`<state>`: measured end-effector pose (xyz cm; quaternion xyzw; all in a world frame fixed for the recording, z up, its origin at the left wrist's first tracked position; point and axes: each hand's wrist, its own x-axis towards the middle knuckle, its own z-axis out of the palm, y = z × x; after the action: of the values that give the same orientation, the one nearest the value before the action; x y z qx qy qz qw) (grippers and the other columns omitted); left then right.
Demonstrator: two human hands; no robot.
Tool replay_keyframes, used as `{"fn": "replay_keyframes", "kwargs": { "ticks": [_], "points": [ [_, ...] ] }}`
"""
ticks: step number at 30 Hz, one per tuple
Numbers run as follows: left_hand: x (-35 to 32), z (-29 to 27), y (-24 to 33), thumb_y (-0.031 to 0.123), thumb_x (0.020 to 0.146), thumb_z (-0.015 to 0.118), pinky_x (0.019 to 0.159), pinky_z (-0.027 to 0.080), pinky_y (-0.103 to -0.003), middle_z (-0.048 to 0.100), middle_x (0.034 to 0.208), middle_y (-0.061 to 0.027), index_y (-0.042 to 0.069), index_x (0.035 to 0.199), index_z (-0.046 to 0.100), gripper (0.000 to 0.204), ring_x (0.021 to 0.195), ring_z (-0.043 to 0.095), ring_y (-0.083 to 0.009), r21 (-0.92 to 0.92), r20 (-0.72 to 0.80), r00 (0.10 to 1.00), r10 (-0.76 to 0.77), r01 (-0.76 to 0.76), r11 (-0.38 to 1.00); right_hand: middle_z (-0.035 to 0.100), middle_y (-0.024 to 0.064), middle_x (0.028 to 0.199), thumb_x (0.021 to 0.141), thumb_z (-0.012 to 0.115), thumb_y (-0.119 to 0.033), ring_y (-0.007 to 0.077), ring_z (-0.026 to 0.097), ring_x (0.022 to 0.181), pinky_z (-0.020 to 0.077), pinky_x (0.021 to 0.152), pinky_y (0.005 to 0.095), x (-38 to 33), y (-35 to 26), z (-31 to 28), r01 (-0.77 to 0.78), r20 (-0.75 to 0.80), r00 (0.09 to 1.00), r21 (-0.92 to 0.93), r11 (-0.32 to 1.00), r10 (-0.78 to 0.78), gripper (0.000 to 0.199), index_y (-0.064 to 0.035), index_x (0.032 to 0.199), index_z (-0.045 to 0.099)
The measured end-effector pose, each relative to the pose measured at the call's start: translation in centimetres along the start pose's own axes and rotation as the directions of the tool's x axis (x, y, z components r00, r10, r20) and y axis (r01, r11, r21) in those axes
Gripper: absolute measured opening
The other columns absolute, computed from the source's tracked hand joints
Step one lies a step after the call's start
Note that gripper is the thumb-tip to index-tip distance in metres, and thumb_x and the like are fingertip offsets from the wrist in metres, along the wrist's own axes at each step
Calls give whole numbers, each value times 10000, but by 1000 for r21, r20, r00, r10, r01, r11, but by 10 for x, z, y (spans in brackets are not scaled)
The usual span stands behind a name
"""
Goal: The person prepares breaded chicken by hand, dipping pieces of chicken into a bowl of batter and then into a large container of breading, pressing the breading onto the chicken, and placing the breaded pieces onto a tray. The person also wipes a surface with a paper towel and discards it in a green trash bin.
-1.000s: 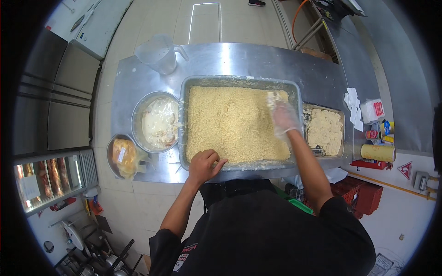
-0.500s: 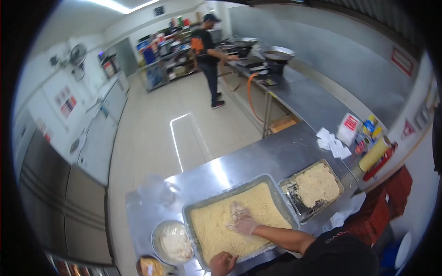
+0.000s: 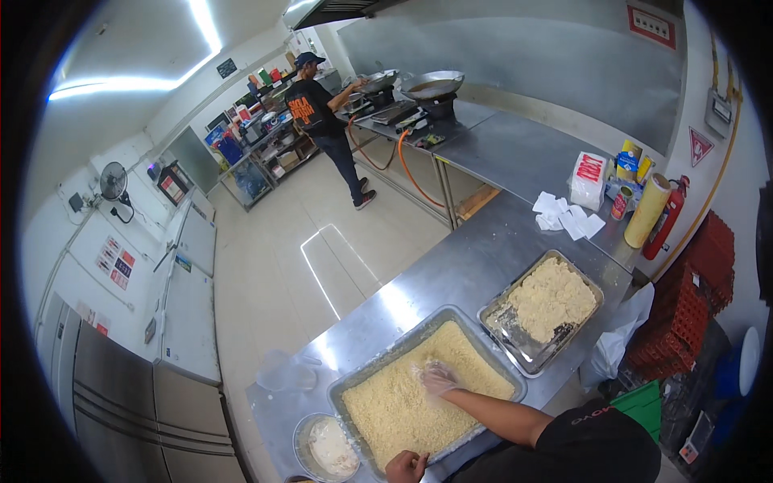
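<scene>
The person's left hand (image 3: 407, 467) rests at the near rim of the grey tub (image 3: 403, 344), fingers bent, partly at the picture's lower edge; whether it grips the rim cannot be told. The gloved right hand (image 3: 435, 376) lies in the middle of the pale yellow crumbs (image 3: 394, 410) that cover the tub's floor from wall to wall. Its fingertips merge with the crumbs, so it cannot be told if they are closed on anything. A second ago that hand was at the tub's right side, near the tray; it has since come over to the centre, which suggests the crumbs are the working spot now, the tray a side station. Left of the tub, just beside it, a round metal bowl (image 3: 303, 443) holds a milky white mixture (image 3: 332, 447). Beyond stands a clear pitcher (image 3: 283, 373), its contents unclear. To the right, the metal tray (image 3: 523, 350) bears a lumpy pale mass (image 3: 551, 298), its near-left part smeared and bare of it. The view has also lifted from the table, so that a co-worker (image 3: 330, 129) now shows at the far counter, a hand at one wok; a nearer wok (image 3: 435, 86) holds something brownish.
</scene>
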<state>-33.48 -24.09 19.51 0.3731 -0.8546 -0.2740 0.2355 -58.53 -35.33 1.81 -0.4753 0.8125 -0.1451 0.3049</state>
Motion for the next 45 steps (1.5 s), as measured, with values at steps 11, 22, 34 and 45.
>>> {"fn": "replay_keyframes", "kwargs": {
  "ticks": [11,22,34,45],
  "points": [
    [-10,-13,-2,244,760,707,460,409,-327,519,573,-100,60,641,551,269,479,519,-225,6,-37,998,-57,57,998,179,44,1477,865,488,-444,167,174,1347,184,1075,378,-24,-54,-93,-269,665,690,601,753,-285,641,-117,1385,304],
    [-20,-2,-39,339,740,706,460,436,-329,557,587,-57,89,600,585,310,504,564,-233,75,-8,999,-42,43,996,495,115,1254,807,603,-369,219,453,1160,384,944,340,-7,-1,-99,289,741,570,223,931,-354,534,-89,1250,500],
    [-12,-2,-42,303,746,689,508,450,-370,556,608,-93,96,632,573,264,557,569,-274,26,-83,997,7,-5,1000,549,204,1179,761,618,-360,341,527,1065,412,920,406,-17,38,-199,523,231,836,-62,850,-498,550,-35,1194,527],
    [-15,-5,-43,299,735,707,495,409,-351,499,603,-68,73,614,524,315,550,540,-252,3,-41,999,8,-7,1000,608,162,951,809,585,-110,222,612,780,520,673,327,-65,-99,-209,156,393,903,80,984,-175,355,77,1091,479]
  ]
}}
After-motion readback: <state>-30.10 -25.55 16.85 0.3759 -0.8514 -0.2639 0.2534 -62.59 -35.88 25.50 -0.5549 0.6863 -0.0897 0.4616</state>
